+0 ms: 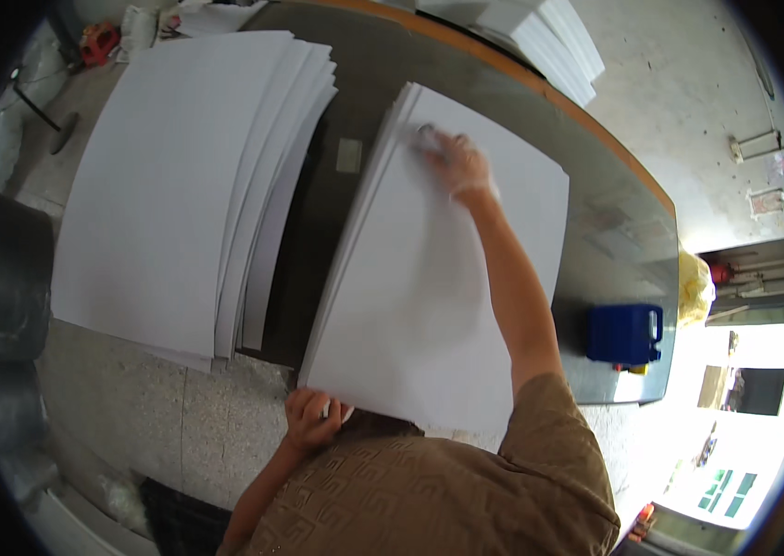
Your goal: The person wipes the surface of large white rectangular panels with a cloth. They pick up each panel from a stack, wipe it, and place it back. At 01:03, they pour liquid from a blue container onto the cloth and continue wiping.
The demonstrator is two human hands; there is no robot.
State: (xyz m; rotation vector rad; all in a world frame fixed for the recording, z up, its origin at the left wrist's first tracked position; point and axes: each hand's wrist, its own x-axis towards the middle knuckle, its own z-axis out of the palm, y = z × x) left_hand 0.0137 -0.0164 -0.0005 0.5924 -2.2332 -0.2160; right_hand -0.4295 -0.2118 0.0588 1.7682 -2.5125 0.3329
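A stack of large white sheets lies slanted across the dark table in front of me. My right hand is on its far part, fingers bent and pressed down around a small dark thing blurred by motion. White material wraps that wrist. My left hand is curled closed at the stack's near left corner, with a ring on one finger. A bit of something white shows beside its fingertips; what the fingers grip is hidden. To the left, a second, fanned stack of white sheets overhangs the table's near edge.
The dark table has an orange-brown far rim. A blue jerrycan stands on its right end. White slabs are piled beyond the far rim. Large dark grey rolls are at the left, and a yellow bag is past the right end.
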